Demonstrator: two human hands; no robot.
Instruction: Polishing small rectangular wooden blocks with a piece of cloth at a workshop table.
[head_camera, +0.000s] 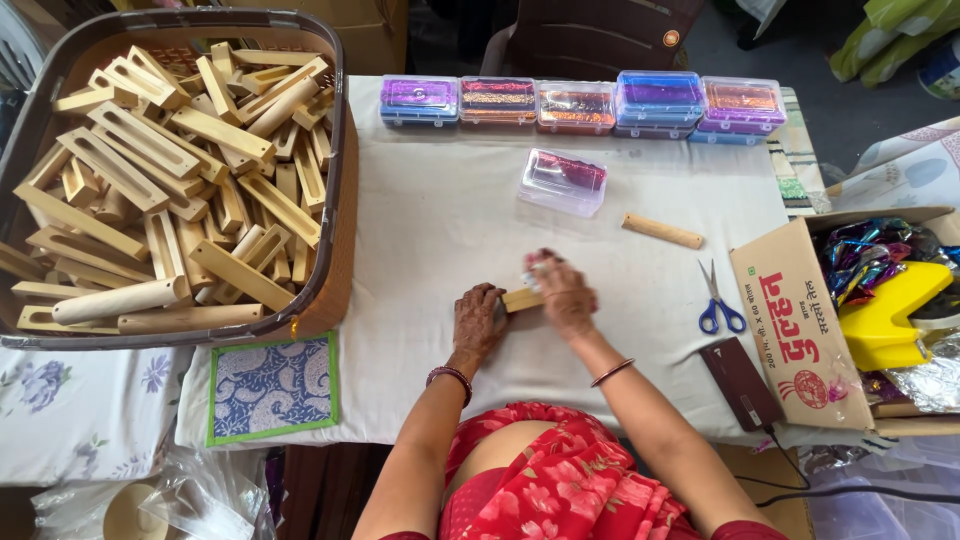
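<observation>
Together, both hands (478, 318) (566, 296) clasp a small wooden block (521, 299).

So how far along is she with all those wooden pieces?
No finished piece shows. Both hands, left hand and right hand, grip one wooden piece on the white cloth. A wooden stick lies aside, and the basket holds a big pile of bare wooden pieces.

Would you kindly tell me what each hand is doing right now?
Left hand: closed on the wooden piece.
Right hand: closed on the same piece.
</observation>
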